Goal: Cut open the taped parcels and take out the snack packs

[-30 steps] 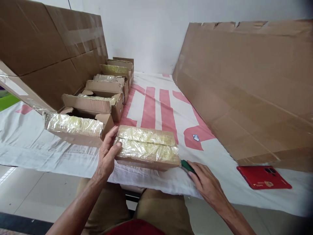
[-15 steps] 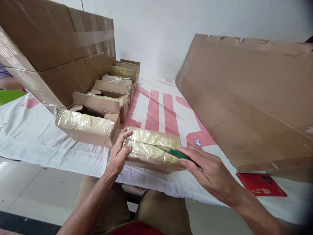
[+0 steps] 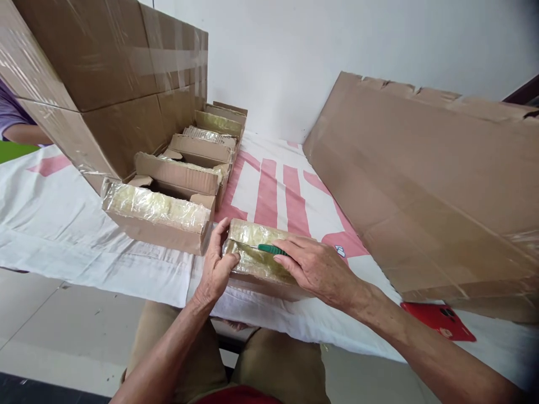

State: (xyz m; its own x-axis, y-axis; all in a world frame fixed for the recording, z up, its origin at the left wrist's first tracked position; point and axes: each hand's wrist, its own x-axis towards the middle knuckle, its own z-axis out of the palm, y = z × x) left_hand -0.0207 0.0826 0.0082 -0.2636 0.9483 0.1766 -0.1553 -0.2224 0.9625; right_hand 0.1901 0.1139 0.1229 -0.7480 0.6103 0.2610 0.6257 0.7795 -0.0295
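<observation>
In front of me lies a small cardboard box (image 3: 265, 269), its top covered with shiny yellowish tape. My left hand (image 3: 219, 261) grips the box's left end, thumb on top and fingers along the far side. A green-handled knife (image 3: 273, 249) is in my right hand (image 3: 315, 266), over the middle of the box. Its thin blade points left along the taped top seam, with the tip close to my left thumb and fingers. The right end of the box is partly hidden by my right hand.
On the left stand several opened cardboard boxes (image 3: 168, 233) in a row, beside a tall stack of taped cartons (image 3: 122, 132). A large cardboard piece (image 3: 429, 185) leans at right, near a red phone (image 3: 440, 322). Another person's arm (image 3: 27, 133) shows at far left.
My right hand has moved left with the knife, bringing the blade from the middle of the seam to the left end. My left hand still grips the box. The view has shifted slightly.
</observation>
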